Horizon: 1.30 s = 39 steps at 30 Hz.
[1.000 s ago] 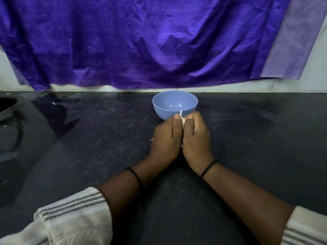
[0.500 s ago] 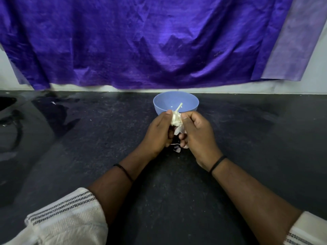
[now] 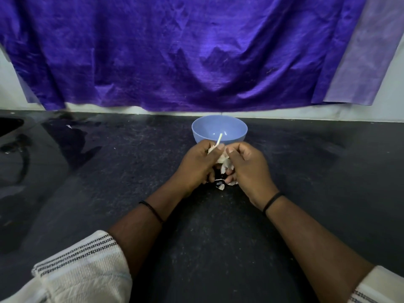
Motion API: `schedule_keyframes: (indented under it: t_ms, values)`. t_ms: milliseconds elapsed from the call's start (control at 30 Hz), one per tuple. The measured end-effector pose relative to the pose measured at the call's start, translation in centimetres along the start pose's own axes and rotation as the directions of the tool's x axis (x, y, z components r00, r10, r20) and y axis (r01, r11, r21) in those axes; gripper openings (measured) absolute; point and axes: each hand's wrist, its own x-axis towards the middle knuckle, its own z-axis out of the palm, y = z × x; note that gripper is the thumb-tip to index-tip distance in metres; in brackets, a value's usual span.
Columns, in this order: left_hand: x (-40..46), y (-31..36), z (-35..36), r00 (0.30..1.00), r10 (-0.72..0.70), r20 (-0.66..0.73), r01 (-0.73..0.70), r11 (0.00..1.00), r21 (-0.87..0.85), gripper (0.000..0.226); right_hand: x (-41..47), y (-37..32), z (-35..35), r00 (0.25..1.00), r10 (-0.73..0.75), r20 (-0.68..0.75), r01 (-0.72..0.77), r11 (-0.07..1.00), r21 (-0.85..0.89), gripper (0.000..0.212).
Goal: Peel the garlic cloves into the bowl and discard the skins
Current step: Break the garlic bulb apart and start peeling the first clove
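A white garlic bulb (image 3: 221,159) with a thin pale stem sticking up sits between my two hands, just in front of the blue bowl (image 3: 219,127). My left hand (image 3: 196,165) grips the bulb from the left, thumb near the stem. From the right, my right hand (image 3: 247,166) holds it with curled fingers. Loose papery skin hangs under the bulb, and a few skin flakes (image 3: 220,186) lie on the black counter below my hands. The bowl's inside looks bare; most of the bulb is hidden by my fingers.
The black counter (image 3: 306,171) runs wide to both sides. A purple cloth (image 3: 175,51) hangs on the wall right behind the bowl. A dark sink edge (image 3: 8,125) shows at the far left.
My hands have parted slightly and lifted off the counter, exposing the bulb. Skin has come loose, and flakes have dropped onto the counter.
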Motion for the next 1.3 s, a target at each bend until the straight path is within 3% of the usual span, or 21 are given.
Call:
schedule_keyframes:
  t_ms: [167, 367, 433, 600, 700, 867, 1033, 1167, 1300]
  values:
    - [0.3, -0.4, -0.5, 1.0, 0.024, 0.007, -0.024, 0.999, 0.043, 0.016, 0.0, -0.1, -0.1, 0.999, 0.025, 0.038, -0.026, 0.999, 0.019, 0.02]
    - [0.2, -0.2, -0.6, 0.995, -0.028, 0.092, 0.044, 0.982, -0.184, 0.012, -0.1, -1.0, -0.4, 0.978, 0.186, 0.097, -0.206, 0.94, 0.272, 0.027]
    - [0.3, -0.6, -0.5, 0.997, -0.047, 0.065, 0.056, 0.989, -0.138, 0.01, -0.2, -0.9, -0.1, 0.969, 0.21, 0.128, -0.24, 0.922, 0.304, 0.026]
    - [0.5, -2.3, 1.1, 0.988, 0.006, -0.152, 0.023, 0.982, 0.188, 0.011, -0.5, -0.3, 0.9, 0.95, 0.274, 0.152, -0.312, 0.87, 0.382, 0.011]
    - [0.7, -2.3, 0.9, 0.983, -0.004, -0.185, 0.034, 0.987, 0.159, 0.009, -0.4, 0.0, 0.6, 0.963, 0.234, 0.133, -0.268, 0.879, 0.395, 0.013]
    - [0.9, -2.1, -0.1, 0.968, -0.029, -0.249, 0.058, 0.992, 0.112, 0.013, -0.5, -0.4, 0.1, 0.988, 0.15, 0.037, -0.155, 0.951, 0.267, 0.014]
    - [1.0, -1.9, -0.9, 0.953, 0.003, -0.303, 0.013, 0.999, 0.05, 0.016, -0.1, -0.2, -0.9, 0.995, -0.044, -0.086, 0.026, 0.979, -0.201, 0.011]
    - [0.7, -1.3, -1.4, 0.958, -0.02, -0.288, 0.002, 0.998, -0.066, 0.014, 0.5, 0.0, -1.8, 0.997, -0.067, -0.038, 0.05, 0.941, -0.334, 0.014]
    - [0.8, -1.7, -1.7, 0.96, -0.048, -0.276, 0.031, 0.997, -0.068, 0.009, 0.9, 0.3, -2.2, 0.998, -0.041, 0.04, 0.053, 0.92, -0.389, 0.011]
